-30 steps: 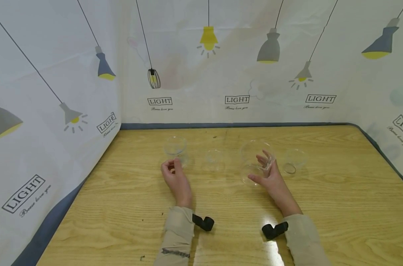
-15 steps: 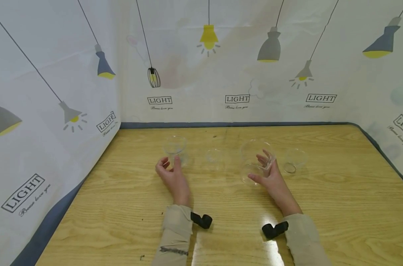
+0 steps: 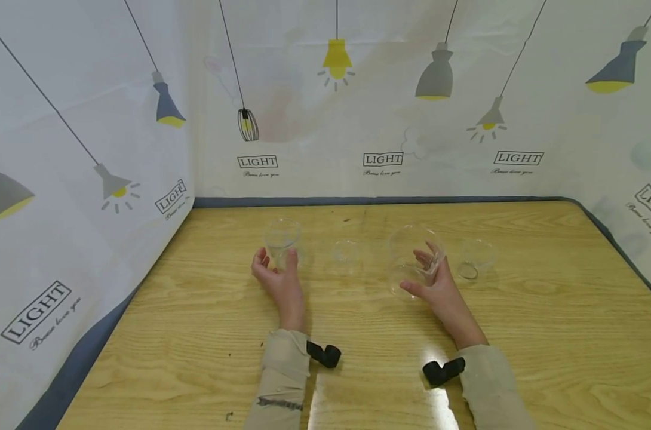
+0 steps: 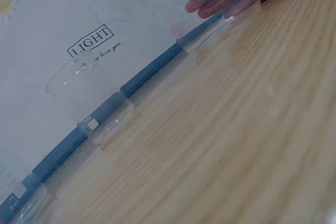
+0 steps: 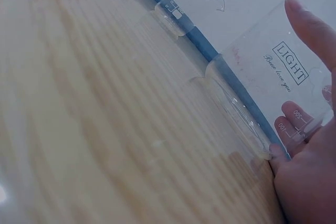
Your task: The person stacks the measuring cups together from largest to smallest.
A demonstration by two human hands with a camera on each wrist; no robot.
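Observation:
Clear glass beakers stand in a row on the wooden table. My left hand [image 3: 281,286] has its fingers and thumb on either side of the leftmost beaker [image 3: 282,230]. Only a corner of that beaker [image 4: 23,198] enters the left wrist view, so the contact is mostly hidden there. The largest beaker [image 3: 403,239], with printed volume marks, is held by my right hand [image 3: 446,292], thumb in front and fingers behind. Through its glass [image 5: 252,77] those fingers show in the right wrist view. Both beakers look upright.
Between the hands stands a small beaker [image 3: 347,254]. Another small beaker [image 3: 477,257] is right of my right hand. Behind the table [image 3: 379,370] rises a white cloth [image 3: 304,167] printed with lamps, its blue lower edge along the back.
My left hand spread its fingers from a loose pinch, shifted left, then closed in around the leftmost beaker. The right hand and its beaker stay in place.

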